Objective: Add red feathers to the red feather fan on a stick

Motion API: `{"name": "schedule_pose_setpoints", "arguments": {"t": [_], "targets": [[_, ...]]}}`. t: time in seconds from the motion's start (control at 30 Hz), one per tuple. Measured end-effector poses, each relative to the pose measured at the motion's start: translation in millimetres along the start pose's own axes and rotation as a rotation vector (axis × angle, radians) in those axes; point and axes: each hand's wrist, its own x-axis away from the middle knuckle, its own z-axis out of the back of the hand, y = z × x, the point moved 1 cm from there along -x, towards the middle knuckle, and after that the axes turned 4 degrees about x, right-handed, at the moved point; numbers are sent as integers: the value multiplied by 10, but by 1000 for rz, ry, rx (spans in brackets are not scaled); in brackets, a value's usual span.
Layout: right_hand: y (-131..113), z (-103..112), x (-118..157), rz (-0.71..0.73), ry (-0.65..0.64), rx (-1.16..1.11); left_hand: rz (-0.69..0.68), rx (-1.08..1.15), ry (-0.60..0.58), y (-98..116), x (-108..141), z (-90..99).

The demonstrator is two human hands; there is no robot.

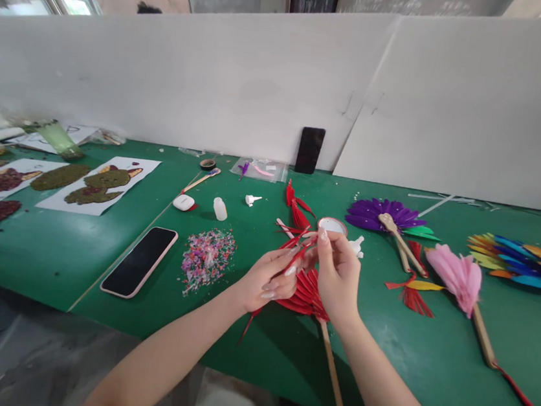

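Observation:
My left hand (pixel 274 278) has its fingers closed around a thin red feather (pixel 298 255) held over the table. Close beside it, my right hand (pixel 340 269) pinches thumb and fingertips together at the feather's upper end; the exact grip is partly hidden. Under both hands lies a red feather fan (pixel 299 297) with a wooden handle (pixel 333 373) pointing towards me. More red feathers (pixel 298 209) rest just beyond my hands. A round white roll of tape (pixel 332 226) with a reddish edge sits behind my right hand.
Left of my hands are a pile of coloured bits (pixel 208 256), a phone (pixel 139 262), a small bottle (pixel 219 209) and a white case (pixel 183 203). On the right lie a purple feather fan (pixel 381 214) and a pink one (pixel 455 276). A white partition (pixel 215 86) closes the back.

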Motion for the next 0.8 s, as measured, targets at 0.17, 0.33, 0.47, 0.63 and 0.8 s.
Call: {"name": "schedule_pose_setpoints", "arguments": {"t": [0.17,0.33,0.47,0.63,0.8], "targets": [[14,21,-2,58,2,52,-7,-12,25,-8,-8,8],[22,72,-22,212,34,295,0,-35,42,-11,-12,-3],[33,86,-33,331,40,418,16,-25,37,-1,-7,-9],[54,89,-20,434,57,425,83,48,7,32,18,-27],[35,69,15,533,73,376,163,156,-48,36,41,-66]]}}
